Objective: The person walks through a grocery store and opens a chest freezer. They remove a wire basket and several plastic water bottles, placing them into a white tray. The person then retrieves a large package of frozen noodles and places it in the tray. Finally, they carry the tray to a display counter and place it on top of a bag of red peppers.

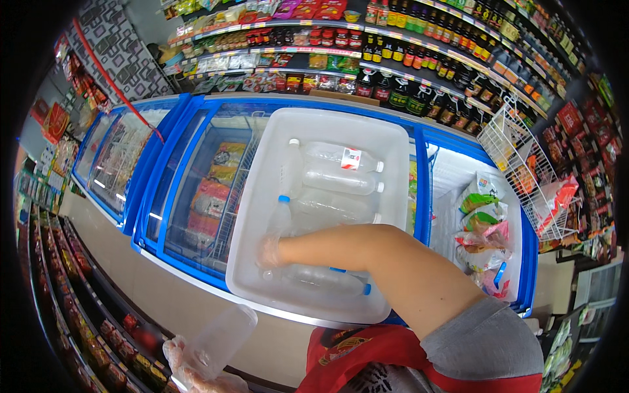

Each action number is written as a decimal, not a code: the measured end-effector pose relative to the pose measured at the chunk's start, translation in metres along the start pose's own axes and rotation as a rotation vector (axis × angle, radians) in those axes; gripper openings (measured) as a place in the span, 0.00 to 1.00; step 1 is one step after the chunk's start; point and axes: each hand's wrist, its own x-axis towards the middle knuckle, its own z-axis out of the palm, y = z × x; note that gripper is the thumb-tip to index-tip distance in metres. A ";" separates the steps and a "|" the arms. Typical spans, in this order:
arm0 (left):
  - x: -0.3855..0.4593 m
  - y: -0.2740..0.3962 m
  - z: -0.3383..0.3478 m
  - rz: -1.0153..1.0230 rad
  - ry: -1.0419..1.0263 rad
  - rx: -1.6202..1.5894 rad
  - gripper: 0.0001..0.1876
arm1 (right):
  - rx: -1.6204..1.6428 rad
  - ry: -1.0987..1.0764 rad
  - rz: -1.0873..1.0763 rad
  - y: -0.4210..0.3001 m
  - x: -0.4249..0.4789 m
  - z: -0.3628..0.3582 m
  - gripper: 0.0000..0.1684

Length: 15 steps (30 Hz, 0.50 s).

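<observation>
A large white plastic tub (400, 147) rests across the top of a blue-framed chest freezer. Several clear plastic bottles with cloudy, whitish contents lie inside, among them a bottle with a printed label (324, 153) and a white cap. My right hand (269, 250), in a clear disposable glove, reaches into the tub's left side. It is curled over the lower part of a blue-capped bottle (279, 218); the fingertips are partly hidden. Low at the left, outside the tub, my gloved left hand (199, 366) holds a frosted plastic bottle (228, 336) at a tilt.
Sliding glass lids (196, 196) cover packaged goods left of the tub. To its right, an uncovered freezer section holds bagged goods (484, 216), with a white wire basket (526, 172) at its edge. Stocked shelves (363, 59) run behind; a dark shelf rack (73, 304) stands at left.
</observation>
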 end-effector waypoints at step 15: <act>0.001 0.009 0.004 -0.268 0.098 -0.133 0.20 | 1.722 0.975 0.156 -0.029 -0.089 -0.130 0.39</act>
